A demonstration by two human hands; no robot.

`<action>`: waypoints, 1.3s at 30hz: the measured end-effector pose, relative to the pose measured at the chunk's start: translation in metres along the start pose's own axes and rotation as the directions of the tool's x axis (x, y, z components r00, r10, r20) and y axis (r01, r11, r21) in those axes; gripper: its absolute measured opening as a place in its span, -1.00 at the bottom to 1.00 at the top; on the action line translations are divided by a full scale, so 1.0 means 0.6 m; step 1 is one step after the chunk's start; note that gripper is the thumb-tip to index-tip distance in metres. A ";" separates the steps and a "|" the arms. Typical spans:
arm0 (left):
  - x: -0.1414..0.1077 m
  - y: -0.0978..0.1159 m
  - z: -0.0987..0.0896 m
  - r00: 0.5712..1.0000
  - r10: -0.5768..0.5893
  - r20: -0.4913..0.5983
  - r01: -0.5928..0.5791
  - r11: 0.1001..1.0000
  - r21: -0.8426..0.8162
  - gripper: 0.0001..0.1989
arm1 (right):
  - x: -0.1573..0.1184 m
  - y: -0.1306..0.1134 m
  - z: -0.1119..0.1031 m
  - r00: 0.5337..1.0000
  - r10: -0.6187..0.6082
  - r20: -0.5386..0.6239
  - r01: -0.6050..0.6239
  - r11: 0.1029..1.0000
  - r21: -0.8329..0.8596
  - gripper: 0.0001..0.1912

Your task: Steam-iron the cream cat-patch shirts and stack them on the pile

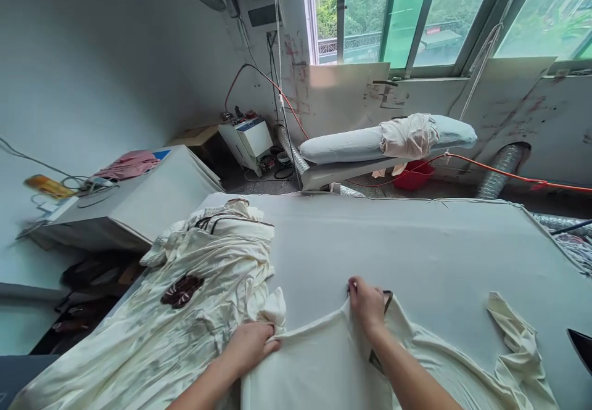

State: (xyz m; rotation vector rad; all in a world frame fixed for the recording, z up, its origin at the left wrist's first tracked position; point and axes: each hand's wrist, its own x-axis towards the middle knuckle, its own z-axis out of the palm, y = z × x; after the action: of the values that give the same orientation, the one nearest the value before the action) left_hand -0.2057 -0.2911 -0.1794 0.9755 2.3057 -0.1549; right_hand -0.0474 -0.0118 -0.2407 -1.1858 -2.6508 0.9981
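Note:
A cream long-sleeved garment [319, 367] with dark trim lies spread over the white padded table [416, 243]. My left hand [250, 349] is closed on its edge at the left, beside a heap of similar cream garments [222, 262]. Higher up and to the right, my right hand [366, 305] pinches the same garment near its dark-trimmed neckline, lifting the cloth slightly. One sleeve [513, 323] stretches out crumpled on the right. A dark brown patterned piece of cloth [182, 291] rests on the heap.
Behind the table stands a padded sleeve board [346, 145] with cloth wrapped around it. A red bucket [413, 176] and a white machine [250, 139] are on the floor beyond. At left is a covered side table [134, 194]. A dark object [580, 348] lies at the right edge.

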 end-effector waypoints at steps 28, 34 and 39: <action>0.123 0.381 -0.023 0.996 0.053 0.075 -0.037 0.981 -0.190 -0.57 | -0.049 0.105 -0.141 0.975 0.013 0.220 0.014 0.993 -0.118 -0.63; 0.046 0.261 0.091 0.892 -0.061 -0.449 -0.265 0.733 -0.626 -0.75 | -0.176 0.198 -0.117 0.986 0.113 -0.123 -0.123 0.990 -0.076 -0.75; -0.018 0.207 0.101 0.876 0.276 -0.396 -0.366 0.915 -0.170 -0.70 | -0.257 0.264 -0.126 0.896 -0.275 -0.348 0.123 0.908 -0.401 -0.51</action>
State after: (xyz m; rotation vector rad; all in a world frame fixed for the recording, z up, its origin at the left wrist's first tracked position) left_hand -0.0849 -0.2284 -0.2060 1.3319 2.3648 0.4754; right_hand 0.1856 0.0003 -0.2450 -0.9987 -2.6094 0.1891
